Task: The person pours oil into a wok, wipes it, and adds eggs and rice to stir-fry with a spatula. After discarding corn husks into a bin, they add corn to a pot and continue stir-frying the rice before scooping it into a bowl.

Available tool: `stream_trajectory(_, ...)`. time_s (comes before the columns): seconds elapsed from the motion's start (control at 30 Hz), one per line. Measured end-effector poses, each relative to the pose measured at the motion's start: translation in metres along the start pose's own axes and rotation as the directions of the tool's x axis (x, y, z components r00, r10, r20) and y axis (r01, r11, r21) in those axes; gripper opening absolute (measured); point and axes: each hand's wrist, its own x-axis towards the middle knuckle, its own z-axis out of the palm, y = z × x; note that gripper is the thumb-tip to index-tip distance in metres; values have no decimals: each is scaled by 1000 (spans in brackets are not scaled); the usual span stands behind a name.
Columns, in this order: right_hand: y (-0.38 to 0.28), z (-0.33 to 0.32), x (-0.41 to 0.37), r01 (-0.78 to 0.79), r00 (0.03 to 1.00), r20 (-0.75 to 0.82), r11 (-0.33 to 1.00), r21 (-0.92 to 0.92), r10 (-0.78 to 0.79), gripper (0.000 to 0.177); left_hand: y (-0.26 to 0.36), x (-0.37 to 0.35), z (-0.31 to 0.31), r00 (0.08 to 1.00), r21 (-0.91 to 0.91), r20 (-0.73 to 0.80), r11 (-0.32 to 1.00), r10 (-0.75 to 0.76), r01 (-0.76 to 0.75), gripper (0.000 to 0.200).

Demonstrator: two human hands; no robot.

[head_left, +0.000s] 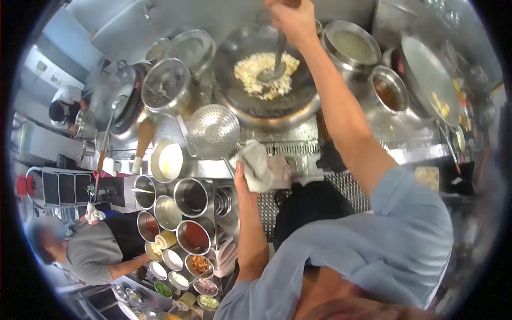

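1. A dull grey stainless-steel wall [344, 15] rises behind the cooking range, its surface catching soft, smeared reflections.
2. Smooth pale-blue wall panels [66, 29] cover the upper left of the room, with a bright white rectangular panel [47, 68] bearing small dark marks.
3. A brushed stainless-steel cooking counter [205, 169] runs across the view, with a narrow slotted metal grate [298, 149] set along its front part.
4. The floor in front of it shows a dark surface [267, 213] with a pale, mesh-like pattern.
5. At the left stands a grey tubular-metal rack [63, 186] with dark openings.
6. Whitish light glints off the steel; the outer edges fall into darkness.
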Motion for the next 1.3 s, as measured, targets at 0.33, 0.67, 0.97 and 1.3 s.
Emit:
stream_trajectory(0.33, 17, -1, 48, -104, 993, 48, 995, -3, 104, 15, -6, 57, 64, 980, -178, -14, 965, -197, 191, 78)
stream_trajectory(0.67, -2, -55, 12, -143, 947, -219, 916, 374, 237, 9, -20, 98, 109, 912, 240, -408, 968, 33, 72, 32)
stream_trajectory(0.97, -17, -30, 64, -34, 935, -353, 999, 34, 44, 12, -53, 69, 92, 833, 252, -506, 962, 221, -102, 20)
stream_trajectory(1.3, -38, -30, 61, -114, 935, -341, 993, -36, 95, 9, -58, 100, 117, 884, 312, -465, 944, 53, 108, 32)
